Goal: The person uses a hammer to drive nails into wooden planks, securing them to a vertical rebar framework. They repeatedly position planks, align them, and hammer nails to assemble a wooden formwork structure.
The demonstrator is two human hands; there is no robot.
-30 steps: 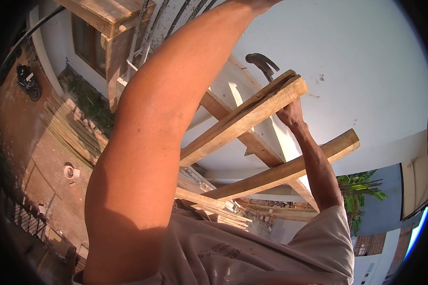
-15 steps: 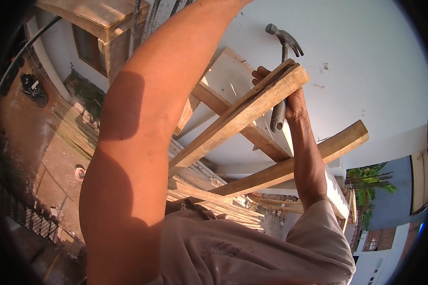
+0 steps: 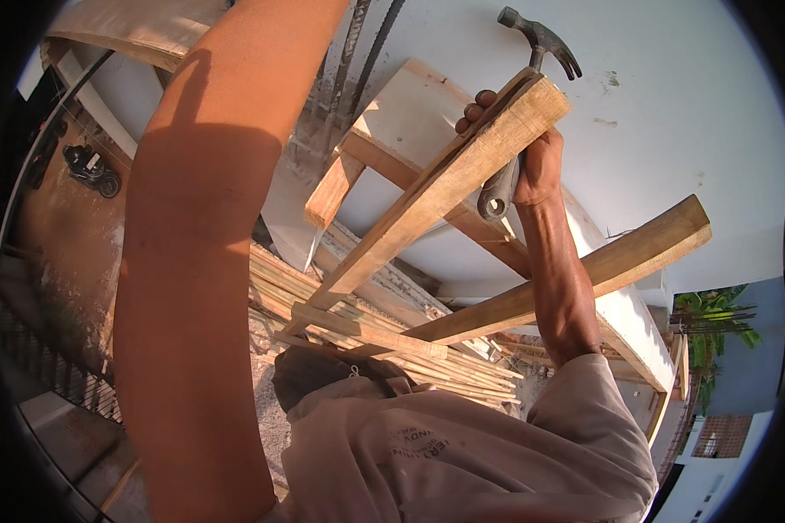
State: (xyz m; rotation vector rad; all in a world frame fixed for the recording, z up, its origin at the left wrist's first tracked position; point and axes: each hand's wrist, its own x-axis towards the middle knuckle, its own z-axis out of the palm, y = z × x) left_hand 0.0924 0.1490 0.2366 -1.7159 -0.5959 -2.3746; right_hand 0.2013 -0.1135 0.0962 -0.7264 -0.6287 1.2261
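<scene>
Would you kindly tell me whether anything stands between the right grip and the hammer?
Nothing visible does: the right grip appears to hold the hammer. However, a wooden beam crosses in front of both in this view, hiding the middle of the handle, so the exact contact cannot be seen.

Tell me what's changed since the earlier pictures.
In the picture, the hammer has risen above the end of the upper beam, its handle now showing below. The left arm has swung leftward, though the camera view shifted too. The right hand stays partly behind that beam; no grasp or release shows.
</scene>
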